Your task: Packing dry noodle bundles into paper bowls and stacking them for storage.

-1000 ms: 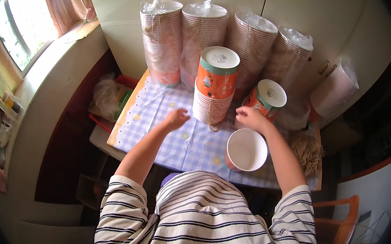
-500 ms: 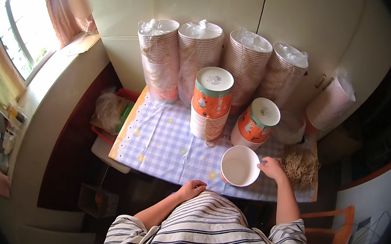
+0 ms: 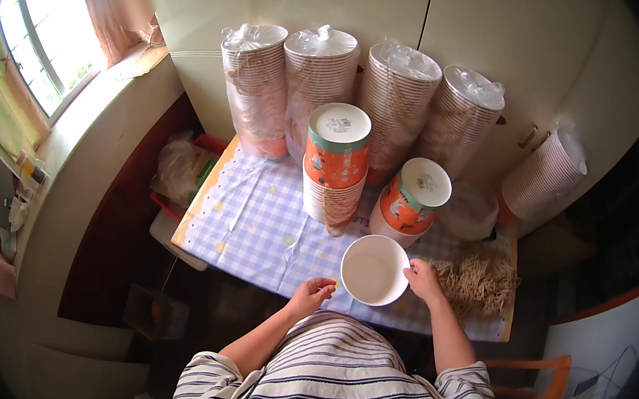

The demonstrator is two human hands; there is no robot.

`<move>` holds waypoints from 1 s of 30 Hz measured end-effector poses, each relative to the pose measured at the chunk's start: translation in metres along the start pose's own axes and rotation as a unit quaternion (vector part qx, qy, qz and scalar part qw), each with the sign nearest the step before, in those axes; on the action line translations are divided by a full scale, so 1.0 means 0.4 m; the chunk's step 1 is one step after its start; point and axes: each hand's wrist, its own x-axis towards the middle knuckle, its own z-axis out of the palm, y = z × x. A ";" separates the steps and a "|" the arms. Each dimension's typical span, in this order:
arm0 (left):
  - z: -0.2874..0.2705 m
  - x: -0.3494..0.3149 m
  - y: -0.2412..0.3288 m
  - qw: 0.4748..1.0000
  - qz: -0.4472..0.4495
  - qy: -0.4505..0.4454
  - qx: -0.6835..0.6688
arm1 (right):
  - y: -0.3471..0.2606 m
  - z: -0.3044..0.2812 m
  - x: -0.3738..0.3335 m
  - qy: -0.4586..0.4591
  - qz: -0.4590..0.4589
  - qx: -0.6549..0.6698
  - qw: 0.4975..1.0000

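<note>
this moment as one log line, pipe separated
right hand: at rim of open white cup | left hand: just left of cup | behind cup: two upside-down cup stacks | right of cup: tan cord pile

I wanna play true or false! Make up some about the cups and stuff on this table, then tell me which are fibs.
1. The right hand touches the open cup. True.
2. The open cup faces mouth down. False: its mouth faces up.
3. The tablecloth is plain red. False: the tablecloth is blue-and-white checked.
4. A string bundle lies on the table's right side. True.
</note>
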 end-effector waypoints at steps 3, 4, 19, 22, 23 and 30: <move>0.003 0.021 0.011 0.998 0.030 0.041 -0.027 | -0.009 0.006 0.003 -0.002 0.034 0.006 0.999; 0.000 0.023 0.008 0.997 0.043 0.053 -0.030 | 0.008 0.023 0.007 -0.002 0.009 0.021 1.000; -0.021 0.040 0.022 0.993 0.065 0.088 -0.036 | -0.121 -0.046 -0.030 0.026 0.003 -0.101 0.995; -0.079 0.068 0.019 0.990 0.070 0.109 -0.049 | -0.189 -0.074 0.015 0.068 -0.058 -0.041 0.995; -0.115 0.086 0.022 0.990 0.067 0.113 -0.051 | -0.219 -0.078 0.037 0.074 -0.067 0.002 0.995; -0.308 0.224 0.254 0.977 0.158 0.142 -0.007 | -0.333 -0.029 0.237 -0.020 0.045 0.359 0.932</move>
